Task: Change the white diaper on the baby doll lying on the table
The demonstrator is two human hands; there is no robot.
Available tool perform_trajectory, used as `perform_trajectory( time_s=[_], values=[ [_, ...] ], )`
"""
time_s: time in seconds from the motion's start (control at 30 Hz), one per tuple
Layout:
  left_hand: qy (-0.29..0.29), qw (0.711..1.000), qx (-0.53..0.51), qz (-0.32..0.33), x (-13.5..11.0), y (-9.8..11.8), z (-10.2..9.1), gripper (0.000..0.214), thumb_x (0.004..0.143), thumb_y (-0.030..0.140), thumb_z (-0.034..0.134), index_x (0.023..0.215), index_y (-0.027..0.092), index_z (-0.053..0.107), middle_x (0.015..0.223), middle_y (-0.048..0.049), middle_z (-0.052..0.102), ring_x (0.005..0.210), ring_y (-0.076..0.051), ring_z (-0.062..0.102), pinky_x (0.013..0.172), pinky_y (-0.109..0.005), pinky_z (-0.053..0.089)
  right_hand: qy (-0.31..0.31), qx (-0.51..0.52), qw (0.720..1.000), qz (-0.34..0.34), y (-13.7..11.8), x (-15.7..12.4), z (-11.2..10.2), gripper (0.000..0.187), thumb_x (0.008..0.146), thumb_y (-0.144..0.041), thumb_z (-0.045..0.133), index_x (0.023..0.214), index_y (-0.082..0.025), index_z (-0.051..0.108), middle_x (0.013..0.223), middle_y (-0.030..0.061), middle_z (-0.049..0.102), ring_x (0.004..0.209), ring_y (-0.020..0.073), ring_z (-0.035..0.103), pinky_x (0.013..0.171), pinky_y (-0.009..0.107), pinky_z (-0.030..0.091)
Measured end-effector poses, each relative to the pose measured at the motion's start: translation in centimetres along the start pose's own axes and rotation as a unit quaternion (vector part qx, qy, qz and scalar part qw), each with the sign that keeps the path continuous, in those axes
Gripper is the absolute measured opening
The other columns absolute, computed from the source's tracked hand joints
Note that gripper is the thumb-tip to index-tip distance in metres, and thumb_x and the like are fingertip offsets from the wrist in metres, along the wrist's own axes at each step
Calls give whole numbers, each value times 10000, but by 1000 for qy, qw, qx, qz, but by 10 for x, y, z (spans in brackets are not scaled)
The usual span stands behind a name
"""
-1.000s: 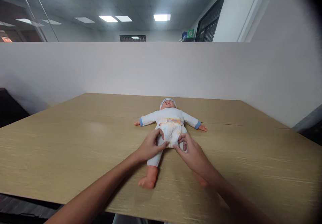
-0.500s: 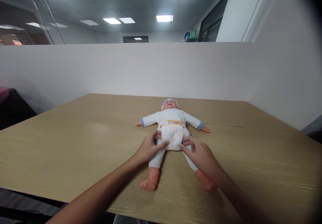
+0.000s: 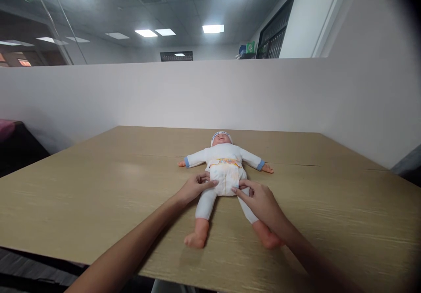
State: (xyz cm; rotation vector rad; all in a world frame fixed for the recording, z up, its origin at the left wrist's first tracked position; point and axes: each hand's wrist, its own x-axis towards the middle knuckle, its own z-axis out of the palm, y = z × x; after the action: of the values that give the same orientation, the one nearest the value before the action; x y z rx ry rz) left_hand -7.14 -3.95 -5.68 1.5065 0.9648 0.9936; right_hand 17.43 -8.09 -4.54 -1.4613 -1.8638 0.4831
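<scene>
On the tan worktop (image 3: 98, 205), before a pale wall (image 3: 197, 93) beyond which lamps (image 3: 213, 29) shine, the left hand (image 3: 193, 188) and right hand (image 3: 263, 200) pinch the diaper (image 3: 225, 174) of the doll (image 3: 223, 151).

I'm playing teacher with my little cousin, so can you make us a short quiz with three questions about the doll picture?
1. True or false: the doll is lying on its back on the table.

2. Pick one: what colour are the cuffs on its sleeves?
A) red
B) blue
C) green

3. Fill in the blank: the left hand and the right hand are both touching the doll's white ______, one at each side.

Key:
1. True
2. B
3. diaper
</scene>
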Motion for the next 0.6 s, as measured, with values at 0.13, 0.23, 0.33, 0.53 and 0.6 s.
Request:
perform_trajectory(
  time_s=[0.13, 0.23, 0.33, 0.53, 0.6],
  values=[
    [-18, 998, -46, -24, 3, -3, -1, 533, 721, 598, 870, 981, 155, 726, 924, -68, 728, 875, -217, 661, 768, -325, 510, 43, -62, 997, -25, -3, -3, 1, 261, 924, -483, 666, 892, -248, 773, 820, 53, 734, 781, 262, 636, 689, 336, 422],
    [-23, 997, -69, -27, 3, -3, -2, 502, 729, 559, 880, 983, 157, 720, 930, -55, 724, 854, -193, 647, 763, -305, 491, 53, -90, 993, -50, -4, -5, 3, 242, 950, -448, 656, 902, -241, 771, 860, 68, 720, 854, 279, 645, 737, 358, 453],
    [-19, 998, -63, -24, 0, -1, -2, 475, 753, 552, 867, 971, 162, 708, 916, -46, 714, 839, -183, 637, 738, -287, 475, 71, -107, 989, -79, -6, -7, 3, 244, 980, -427, 630, 908, -231, 757, 1040, 89, 697, 920, 265, 659, 818, 376, 477],
    [-11, 1000, -19, -17, -4, 6, 1, 484, 787, 561, 838, 1017, 156, 706, 968, -55, 707, 863, -185, 629, 753, -285, 466, 60, -119, 987, -91, -9, -9, 3, 210, 1012, -385, 576, 885, -230, 638, 864, 35, 656, 771, 217, 629, 709, 336, 437],
    [-7, 1000, 3, -7, -5, 8, 2, 466, 800, 569, 821, 989, 158, 708, 950, -46, 707, 845, -181, 625, 740, -281, 459, 86, -101, 987, -89, -8, -8, 3, 220, 1009, -421, 579, 885, -239, 579, 820, 15, 644, 753, 211, 618, 695, 327, 425]
  ],
)
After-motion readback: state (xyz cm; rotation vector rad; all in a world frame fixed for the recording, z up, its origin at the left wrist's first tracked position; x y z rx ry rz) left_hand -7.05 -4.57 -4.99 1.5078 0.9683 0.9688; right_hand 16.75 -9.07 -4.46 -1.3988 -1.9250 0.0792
